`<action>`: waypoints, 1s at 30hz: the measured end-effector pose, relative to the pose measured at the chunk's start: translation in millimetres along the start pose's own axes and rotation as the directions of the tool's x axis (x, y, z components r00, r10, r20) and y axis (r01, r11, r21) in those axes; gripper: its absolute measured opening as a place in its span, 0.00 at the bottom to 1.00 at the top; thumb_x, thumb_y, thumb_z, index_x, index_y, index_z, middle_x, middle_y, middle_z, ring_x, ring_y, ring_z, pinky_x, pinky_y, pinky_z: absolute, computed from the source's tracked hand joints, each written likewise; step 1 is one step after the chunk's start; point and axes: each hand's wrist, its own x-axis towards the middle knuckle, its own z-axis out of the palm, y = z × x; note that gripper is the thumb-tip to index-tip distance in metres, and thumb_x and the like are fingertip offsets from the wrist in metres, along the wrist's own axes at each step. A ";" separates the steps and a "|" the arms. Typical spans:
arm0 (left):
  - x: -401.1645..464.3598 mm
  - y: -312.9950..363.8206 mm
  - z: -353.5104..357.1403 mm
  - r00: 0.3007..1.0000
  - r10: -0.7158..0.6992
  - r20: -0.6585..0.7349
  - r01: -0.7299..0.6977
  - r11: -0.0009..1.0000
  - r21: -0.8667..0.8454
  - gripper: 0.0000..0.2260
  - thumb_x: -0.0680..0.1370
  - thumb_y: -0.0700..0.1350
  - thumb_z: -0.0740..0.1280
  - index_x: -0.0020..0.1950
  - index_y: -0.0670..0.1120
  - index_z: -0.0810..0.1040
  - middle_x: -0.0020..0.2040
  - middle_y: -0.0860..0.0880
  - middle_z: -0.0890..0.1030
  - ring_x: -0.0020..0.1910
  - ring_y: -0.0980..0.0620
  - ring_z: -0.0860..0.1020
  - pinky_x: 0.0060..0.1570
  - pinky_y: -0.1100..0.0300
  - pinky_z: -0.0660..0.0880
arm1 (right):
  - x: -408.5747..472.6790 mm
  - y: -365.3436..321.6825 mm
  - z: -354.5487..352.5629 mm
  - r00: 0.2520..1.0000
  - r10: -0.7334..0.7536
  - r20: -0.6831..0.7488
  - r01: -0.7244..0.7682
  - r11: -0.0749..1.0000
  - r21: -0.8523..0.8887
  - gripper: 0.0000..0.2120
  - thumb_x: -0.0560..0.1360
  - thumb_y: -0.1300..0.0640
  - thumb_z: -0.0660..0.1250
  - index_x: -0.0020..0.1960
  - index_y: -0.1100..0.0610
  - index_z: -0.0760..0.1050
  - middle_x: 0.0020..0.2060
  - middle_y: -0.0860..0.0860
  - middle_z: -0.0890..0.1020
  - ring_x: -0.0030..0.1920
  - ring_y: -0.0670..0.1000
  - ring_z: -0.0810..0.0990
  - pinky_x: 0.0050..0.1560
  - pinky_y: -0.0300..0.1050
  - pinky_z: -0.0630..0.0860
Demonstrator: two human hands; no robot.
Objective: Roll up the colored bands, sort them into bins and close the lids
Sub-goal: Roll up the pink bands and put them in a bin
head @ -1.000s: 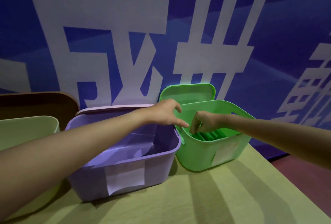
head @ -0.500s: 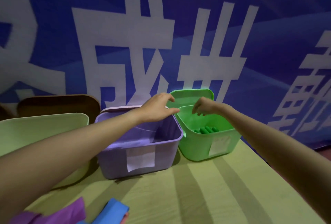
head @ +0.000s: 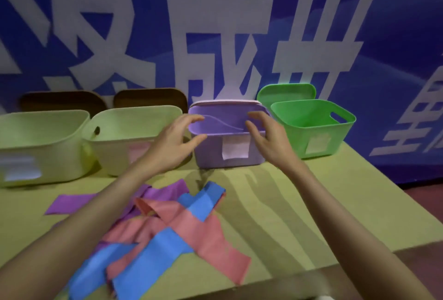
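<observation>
Lying in a loose heap on the near part of the table (head: 335,199), the bands are flat and unrolled — pink bands (head: 191,227), blue bands (head: 153,249) and purple bands (head: 72,203) crossing over one another. They look thin, limp and light, so I judge they will drape and slide rather than hold a shape; the sensible hold is a pinch at one free end, drawing a strip clear of the tangle before rolling it tight from that end.

Above the heap, both hands hover empty in front of the purple bin (head: 227,153). The left hand (head: 175,146) has its fingers spread and gently curved, gripping nothing; the right hand (head: 266,141) is likewise open with relaxed fingers, holding nothing.

Behind them four bins stand in a row against the blue banner (head: 239,23) — two pale yellow-green bins (head: 119,136) to the left, then the purple one, then the green bin (head: 311,131) at the right. Each lid stands up behind its bin, so none is closed yet. Whether anything lies inside the bins cannot be told from this angle.
</observation>
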 end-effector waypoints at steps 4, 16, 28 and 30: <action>-62.8 -18.1 -27.1 0.996 -0.088 0.014 0.088 0.996 0.026 0.24 0.72 0.57 0.65 0.63 0.46 0.76 0.60 0.48 0.78 0.59 0.54 0.75 0.60 0.57 0.71 | -50.2 -30.5 34.3 0.982 -0.060 0.177 0.061 0.998 0.001 0.20 0.77 0.52 0.61 0.64 0.64 0.74 0.59 0.58 0.79 0.60 0.56 0.77 0.58 0.35 0.64; -162.0 -50.9 -30.2 0.974 -0.222 0.033 0.221 0.975 0.038 0.15 0.74 0.37 0.71 0.61 0.42 0.77 0.60 0.46 0.78 0.60 0.50 0.76 0.59 0.62 0.68 | -134.4 -50.4 53.5 0.891 -0.010 0.454 0.024 0.999 -0.025 0.21 0.75 0.57 0.69 0.66 0.61 0.72 0.59 0.57 0.75 0.61 0.56 0.73 0.60 0.42 0.67; -152.6 -64.6 -13.2 0.963 -0.264 0.058 0.250 0.953 0.173 0.23 0.73 0.28 0.61 0.66 0.41 0.74 0.64 0.44 0.76 0.64 0.45 0.73 0.63 0.56 0.68 | -154.6 -61.7 33.1 0.764 0.213 0.609 -0.132 0.975 -0.176 0.23 0.73 0.51 0.72 0.63 0.58 0.70 0.52 0.52 0.78 0.50 0.52 0.78 0.51 0.48 0.76; -154.7 -63.5 -10.8 0.958 -0.279 0.066 0.264 0.948 0.179 0.21 0.73 0.29 0.61 0.65 0.41 0.75 0.62 0.44 0.77 0.63 0.45 0.74 0.61 0.57 0.68 | -160.8 -60.6 28.4 0.740 0.221 0.635 -0.143 0.975 -0.172 0.23 0.72 0.52 0.72 0.63 0.57 0.71 0.53 0.53 0.79 0.49 0.52 0.78 0.51 0.48 0.77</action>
